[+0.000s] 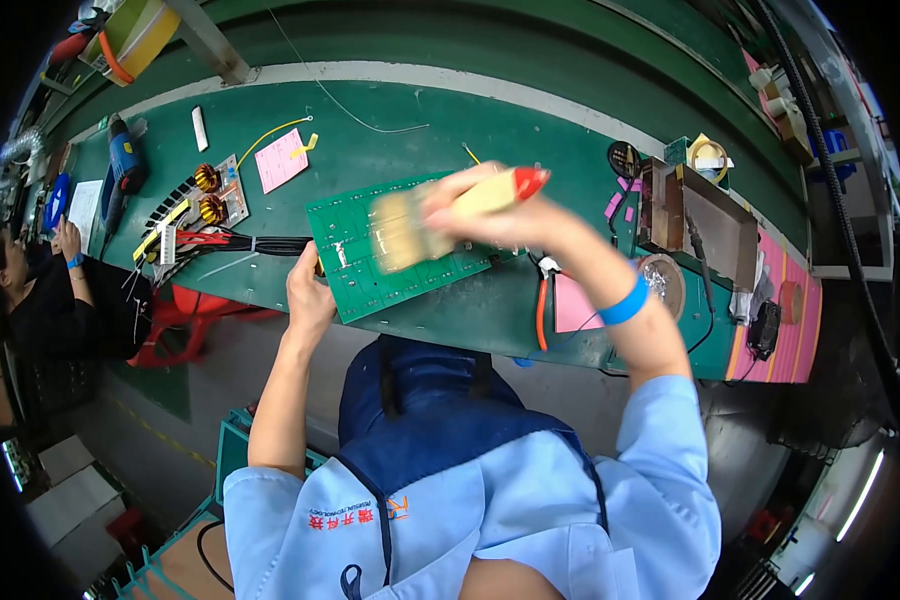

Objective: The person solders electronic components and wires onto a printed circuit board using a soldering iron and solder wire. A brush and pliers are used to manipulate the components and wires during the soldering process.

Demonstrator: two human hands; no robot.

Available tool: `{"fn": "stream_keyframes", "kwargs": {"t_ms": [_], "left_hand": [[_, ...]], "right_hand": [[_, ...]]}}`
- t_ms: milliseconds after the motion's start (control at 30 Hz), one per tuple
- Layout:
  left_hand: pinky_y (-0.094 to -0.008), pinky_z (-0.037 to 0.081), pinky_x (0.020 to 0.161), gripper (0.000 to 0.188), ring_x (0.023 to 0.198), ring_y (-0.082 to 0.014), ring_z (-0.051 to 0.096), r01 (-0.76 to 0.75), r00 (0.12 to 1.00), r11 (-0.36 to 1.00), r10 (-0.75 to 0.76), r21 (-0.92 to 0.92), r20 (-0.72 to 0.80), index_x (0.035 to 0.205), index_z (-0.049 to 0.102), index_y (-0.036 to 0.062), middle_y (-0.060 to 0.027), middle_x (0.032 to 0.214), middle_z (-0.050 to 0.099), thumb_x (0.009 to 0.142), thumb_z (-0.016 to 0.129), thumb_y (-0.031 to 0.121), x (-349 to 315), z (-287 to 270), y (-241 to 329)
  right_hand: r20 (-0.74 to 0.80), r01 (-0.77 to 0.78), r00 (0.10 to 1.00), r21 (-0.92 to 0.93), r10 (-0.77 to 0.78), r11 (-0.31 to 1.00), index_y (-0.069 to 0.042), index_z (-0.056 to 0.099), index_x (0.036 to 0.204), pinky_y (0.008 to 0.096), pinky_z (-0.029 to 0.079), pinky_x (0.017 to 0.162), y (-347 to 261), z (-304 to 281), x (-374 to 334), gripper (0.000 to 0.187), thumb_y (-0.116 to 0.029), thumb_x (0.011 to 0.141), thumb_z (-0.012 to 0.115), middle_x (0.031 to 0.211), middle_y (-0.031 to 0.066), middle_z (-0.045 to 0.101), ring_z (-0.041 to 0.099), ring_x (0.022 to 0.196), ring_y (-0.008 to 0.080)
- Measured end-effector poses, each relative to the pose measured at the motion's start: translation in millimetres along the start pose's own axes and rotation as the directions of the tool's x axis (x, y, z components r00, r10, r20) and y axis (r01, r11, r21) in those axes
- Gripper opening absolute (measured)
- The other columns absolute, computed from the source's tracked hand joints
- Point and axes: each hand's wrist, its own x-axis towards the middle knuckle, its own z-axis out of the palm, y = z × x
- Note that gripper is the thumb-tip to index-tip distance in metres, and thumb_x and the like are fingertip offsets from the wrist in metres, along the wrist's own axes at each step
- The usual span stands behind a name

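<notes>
A green circuit board [355,285] is held tilted over the bench, its solder-dotted face up. My left hand [308,295] grips its left edge, beside a bundle of black cables [270,245]. In my right hand [460,205] is a flat brush [495,192] with a pale handle and red tip. Its wide bristles lie over the middle of the board, smeared by motion, so I cannot tell whether they touch. My right wrist wears a blue band [626,300].
Left on the green bench [370,120] are a part with copper coils [210,208], a pink paper [280,160] and a power screwdriver [125,155]. Orange-handled cutters [542,305], a metal box [715,225] and a round tin [662,285] sit right. Another person [70,280] sits far left.
</notes>
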Motion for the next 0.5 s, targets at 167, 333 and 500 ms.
{"fn": "stream_keyframes", "kwargs": {"t_ms": [167,333,500], "left_hand": [[-0.0217,0.041,0.068,0.038,0.074,-0.0084,0.052,0.081,0.996,0.994,-0.083,-0.067,-0.036,0.099,0.050,0.0020,-0.0026,0.080,0.057,0.064,0.063,0.003,-7.0,3.0,-18.0],[-0.0219,0.041,0.071,0.040,0.080,-0.0079,0.051,0.139,0.987,0.986,-0.130,-0.095,0.096,0.102,0.049,0.0024,-0.0036,0.092,0.055,0.064,0.062,0.000,-8.5,-10.6,-27.1],[-0.0261,0.036,0.082,0.036,0.094,-0.0188,0.049,0.035,0.992,0.999,-0.040,0.038,0.119,0.096,0.054,0.0008,-0.0081,0.100,0.052,0.060,0.062,-0.001,-11.4,-16.1,-38.8]], "right_hand": [[-0.280,-0.371,0.926,-0.550,0.254,0.748,-0.004,0.054,0.065,0.0251,0.042,0.057,10.9,-65.9,-34.3,0.016,-0.017,0.074,0.057,0.066,0.0022,0.055,0.052,0.064,0.0094],[-0.028,-0.222,0.975,0.036,0.223,0.975,-0.003,0.055,0.066,0.0228,0.041,0.057,11.8,-19.6,-48.5,0.011,-0.012,0.071,0.058,0.064,0.0033,0.055,0.052,0.063,0.0105],[-0.432,-0.323,0.896,-0.476,0.103,0.818,-0.003,0.051,0.063,0.0223,0.038,0.046,29.0,-65.2,-65.7,0.019,-0.016,0.075,0.058,0.070,0.0013,0.054,0.049,0.058,0.0080]]}}
